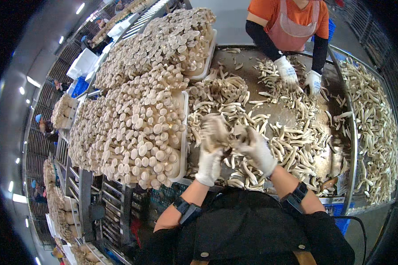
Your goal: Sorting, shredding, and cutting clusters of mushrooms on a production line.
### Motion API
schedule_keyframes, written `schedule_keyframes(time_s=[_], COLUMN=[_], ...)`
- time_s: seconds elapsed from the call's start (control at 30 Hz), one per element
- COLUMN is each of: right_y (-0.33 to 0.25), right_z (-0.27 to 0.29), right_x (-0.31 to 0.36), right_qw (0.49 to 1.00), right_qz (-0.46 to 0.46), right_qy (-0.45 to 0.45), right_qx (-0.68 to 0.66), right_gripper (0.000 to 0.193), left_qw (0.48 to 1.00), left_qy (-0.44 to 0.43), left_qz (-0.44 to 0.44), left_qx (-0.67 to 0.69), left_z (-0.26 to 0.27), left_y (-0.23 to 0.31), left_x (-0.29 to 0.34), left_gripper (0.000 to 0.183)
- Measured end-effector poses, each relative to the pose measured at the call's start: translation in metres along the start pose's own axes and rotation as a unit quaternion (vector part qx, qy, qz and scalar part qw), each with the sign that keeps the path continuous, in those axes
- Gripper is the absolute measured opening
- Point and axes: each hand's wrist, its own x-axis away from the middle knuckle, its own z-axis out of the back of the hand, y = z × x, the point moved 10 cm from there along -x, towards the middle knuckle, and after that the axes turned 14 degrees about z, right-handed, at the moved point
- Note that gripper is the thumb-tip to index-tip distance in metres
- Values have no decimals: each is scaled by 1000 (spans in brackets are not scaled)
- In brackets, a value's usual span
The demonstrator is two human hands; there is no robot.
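Mushrooms (137,132) stand caps-up and densely packed in white trays (184,141) at nine and eleven o'clock from my hands; the nearer rim is just beside my left, presumably to keep the clumps within easy reach. My left hand (212,148), in a white glove, is blurred; I cannot tell how far that grip is closed or what it has hold of. My right hand (255,148), likewise gloved, faces it with fingers bent and partly closed. Something dark shows between the two, contents unconfirmed; the facing pose suggests that both share one small piece.

Loose mushrooms (292,145) lie scattered from twelve to four o'clock. At one o'clock a co-worker (298,28) has gloved hands (286,73) among them. At three, a further mass of mushrooms (376,137) lies beyond a metal edge (352,145), which appears to keep it apart.

Room and surface: ceiling lamps (33,82) shine between nine and ten o'clock; a roller conveyor (112,212) runs at eight. The counter (276,115) is flat, brownish and soiled, bare in a patch at two. A blue crate (341,218) sits below it at four.
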Motion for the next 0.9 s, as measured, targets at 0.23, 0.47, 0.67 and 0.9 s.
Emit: schedule_keyframes(time_s=[0.23, 0.47, 0.67, 0.9], right_y=[14, 26, 27, 16], right_z=[-12, -16, -25, -8], right_x=[6, -1, 4, -3], right_qw=[903, 870, 843, 986], right_qz=[-135, -148, -143, 43], right_qy=[32, 28, -16, 12], right_qx=[-407, -469, -519, -160], right_gripper=[45, 37, 32, 39], left_qw=[991, 978, 987, 987], left_qy=[0, -24, -106, -160], left_qz=[94, 141, 37, 18], left_qx=[96, 155, 116, -16], left_z=[6, 6, -51, -39], left_y=[0, -7, 23, 1], left_x=[-2, -2, 12, 2], left_gripper=[46, 47, 56, 68])
